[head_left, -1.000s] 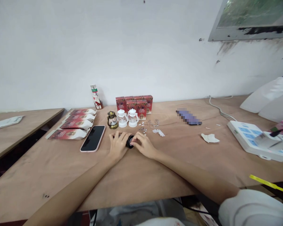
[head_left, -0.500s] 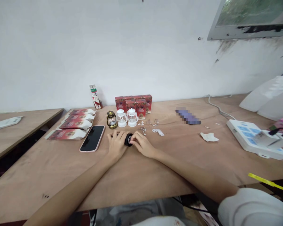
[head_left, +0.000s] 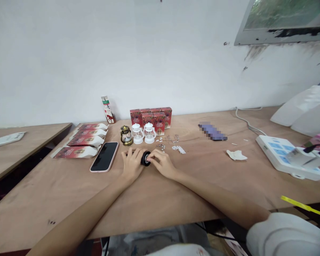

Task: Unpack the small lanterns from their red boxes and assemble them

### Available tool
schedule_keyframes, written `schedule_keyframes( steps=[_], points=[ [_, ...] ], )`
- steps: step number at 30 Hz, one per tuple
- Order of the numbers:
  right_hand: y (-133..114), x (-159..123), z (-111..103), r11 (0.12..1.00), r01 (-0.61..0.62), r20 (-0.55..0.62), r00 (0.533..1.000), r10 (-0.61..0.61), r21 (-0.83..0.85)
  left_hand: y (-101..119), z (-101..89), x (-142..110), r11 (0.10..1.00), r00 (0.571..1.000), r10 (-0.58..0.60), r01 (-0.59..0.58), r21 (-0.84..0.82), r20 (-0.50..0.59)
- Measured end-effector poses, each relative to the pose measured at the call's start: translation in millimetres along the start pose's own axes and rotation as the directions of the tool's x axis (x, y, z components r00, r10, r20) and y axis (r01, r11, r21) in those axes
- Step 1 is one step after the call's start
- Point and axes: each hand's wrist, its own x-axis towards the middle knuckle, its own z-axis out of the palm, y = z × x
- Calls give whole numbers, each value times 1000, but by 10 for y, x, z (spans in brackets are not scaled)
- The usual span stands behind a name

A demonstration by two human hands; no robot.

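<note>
On the table in front of me, my left hand [head_left: 133, 161] is wrapped round what looks like a small black lantern [head_left: 144, 159], lying on its side. Its round base faces right, and most of its body is hidden by my fingers. My right hand [head_left: 162, 163] has thumb and fingers pinched together at the open underside of that base; whatever is between the fingertips is too small to make out. Just beyond stand a bronze-coloured lantern [head_left: 126, 136] and two white lanterns, one [head_left: 137, 134] beside the other [head_left: 149, 133].
Small round metal pieces [head_left: 162, 146], white plastic bits [head_left: 179, 149] and thin metal parts [head_left: 173, 139] lie beyond my right hand. Red boxes [head_left: 159, 122] stand behind. Left are a phone [head_left: 104, 157] and flattened red cartons [head_left: 76, 152]; right, a power strip [head_left: 290, 158].
My right fingertips have shifted slightly at the lantern's base, and more of its underside shows. My left hand keeps its hold in the same place.
</note>
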Motion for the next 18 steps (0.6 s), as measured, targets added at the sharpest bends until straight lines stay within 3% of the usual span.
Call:
schedule_keyframes(
  steps=[11,16,18],
  points=[
    [-12,-38,43,982,82,25,997,-79,-168,13,-21,11,998,999,-47,46,-38,-2],
    [-29,-33,45,991,64,-62,996,-71,-114,0,-31,24,997,997,-71,71,-35,-19],
    [-23,-32,48,999,1,-109,994,-4,-36,-6,-32,25,997,997,-71,71,-35,-18]
  ],
)
